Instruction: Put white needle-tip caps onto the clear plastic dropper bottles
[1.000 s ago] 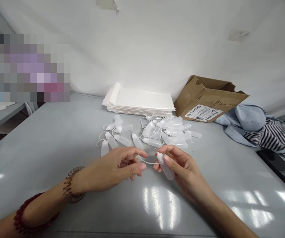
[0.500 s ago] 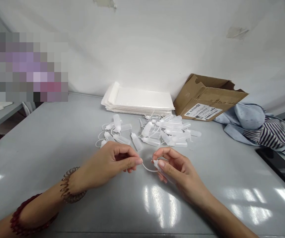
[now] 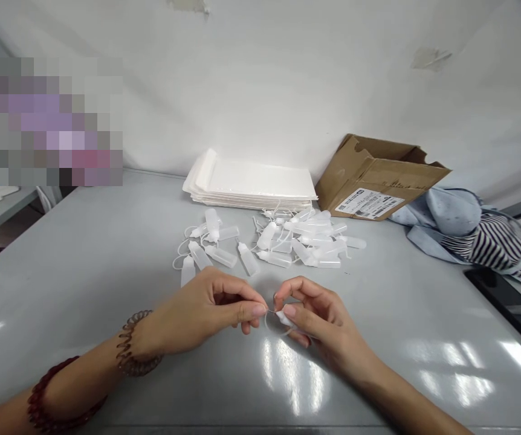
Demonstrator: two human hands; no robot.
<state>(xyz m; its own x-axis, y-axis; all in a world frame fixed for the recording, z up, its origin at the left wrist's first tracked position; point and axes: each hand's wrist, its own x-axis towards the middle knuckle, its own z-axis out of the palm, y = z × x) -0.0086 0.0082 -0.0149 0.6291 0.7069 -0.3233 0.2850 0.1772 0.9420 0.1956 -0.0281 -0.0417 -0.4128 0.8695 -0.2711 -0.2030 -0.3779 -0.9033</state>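
My right hand (image 3: 317,317) grips a small translucent squeeze bottle (image 3: 284,316) with a thin needle tip, mostly hidden by the fingers. My left hand (image 3: 206,311) pinches the bottle's tethered cap between thumb and forefinger, right at the needle tip; a thin white tether loops below. Both hands hover just above the grey table (image 3: 106,254). Behind them lies a loose heap of several similar small bottles (image 3: 283,241), with a few more bottles (image 3: 206,248) spread to its left.
A stack of white padded envelopes (image 3: 251,181) lies against the wall. A tipped open cardboard box (image 3: 378,178) with a label stands to its right. Blue and striped clothing (image 3: 478,232) lies at far right, a dark object (image 3: 509,308) beside it.
The bottle has turned from upright to nearly level in my right hand. My left hand has closed in and brought the cap up to the needle tip. Both hands dropped slightly toward me.
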